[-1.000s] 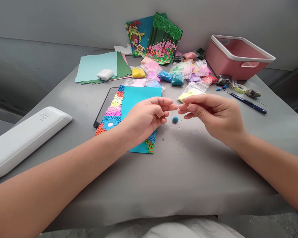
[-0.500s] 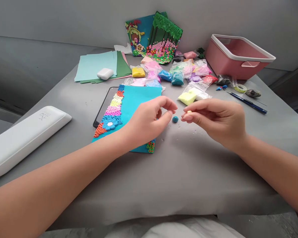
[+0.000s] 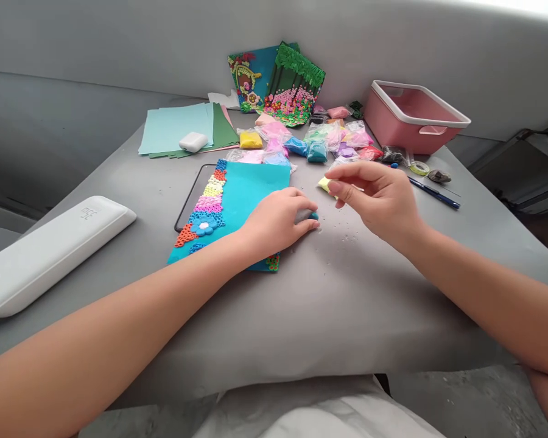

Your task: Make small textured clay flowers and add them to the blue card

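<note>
My left hand [image 3: 281,220] rests on the grey table with its fingers curled over a small teal clay ball [image 3: 315,215], pinching it against the surface. It lies over the right edge of a turquoise card [image 3: 251,188] edged with rows of coloured clay beads. My right hand [image 3: 379,198] hovers just to the right, its fingertips pinched together near a pale yellow clay bag [image 3: 325,183]; whether anything sits in the pinch is hidden.
Several bags of coloured clay [image 3: 317,140] lie behind the card. A pink tub [image 3: 413,118] stands at the back right, a blue tool [image 3: 433,192] beside it. Two finished clay pictures [image 3: 278,82] lean on the wall. Paper sheets [image 3: 182,128] and a white case [image 3: 50,249] lie left.
My left hand dropped from mid-air onto the table and closed over the teal ball. My right hand moved back towards the yellow bag. The view shifted a little.
</note>
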A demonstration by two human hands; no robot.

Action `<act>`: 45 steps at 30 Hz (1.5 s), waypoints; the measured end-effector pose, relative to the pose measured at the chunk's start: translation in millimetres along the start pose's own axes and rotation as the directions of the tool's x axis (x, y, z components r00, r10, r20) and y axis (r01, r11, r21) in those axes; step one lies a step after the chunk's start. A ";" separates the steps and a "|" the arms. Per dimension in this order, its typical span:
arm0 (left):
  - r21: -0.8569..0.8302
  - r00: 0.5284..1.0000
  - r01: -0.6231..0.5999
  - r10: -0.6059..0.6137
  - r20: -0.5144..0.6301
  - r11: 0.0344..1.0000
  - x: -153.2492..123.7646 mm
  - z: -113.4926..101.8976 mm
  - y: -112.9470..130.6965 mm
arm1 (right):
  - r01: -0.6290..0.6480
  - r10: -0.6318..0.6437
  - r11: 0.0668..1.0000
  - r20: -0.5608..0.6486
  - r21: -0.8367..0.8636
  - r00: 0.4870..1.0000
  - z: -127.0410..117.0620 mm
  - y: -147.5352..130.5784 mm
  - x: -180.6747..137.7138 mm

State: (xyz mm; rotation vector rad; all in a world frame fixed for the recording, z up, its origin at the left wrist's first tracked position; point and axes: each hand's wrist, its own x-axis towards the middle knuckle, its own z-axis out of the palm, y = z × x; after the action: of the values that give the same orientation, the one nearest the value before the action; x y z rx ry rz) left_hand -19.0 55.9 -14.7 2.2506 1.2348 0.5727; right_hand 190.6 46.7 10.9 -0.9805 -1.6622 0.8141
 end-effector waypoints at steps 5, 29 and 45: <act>-0.068 1.000 -0.008 0.006 -0.026 0.998 -1.8 -1.8 -2.5 | -0.118 0.112 0.992 0.110 0.054 0.988 1.1 14.1 3.5; -0.707 0.935 0.333 -0.316 0.162 0.624 -10.6 -14.6 25.9 | 0.248 -0.240 0.961 0.071 -0.126 0.968 -11.8 18.7 -19.9; -0.860 0.918 0.388 -0.228 0.325 0.332 -15.5 -7.8 23.9 | 0.557 -0.530 0.761 0.177 -0.333 0.829 -16.5 6.2 -34.4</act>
State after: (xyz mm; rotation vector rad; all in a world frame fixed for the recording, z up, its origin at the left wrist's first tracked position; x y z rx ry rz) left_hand -15.8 33.4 4.1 1.0221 0.8645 0.6843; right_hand 213.7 19.6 -4.2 -0.6458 -2.0716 0.1365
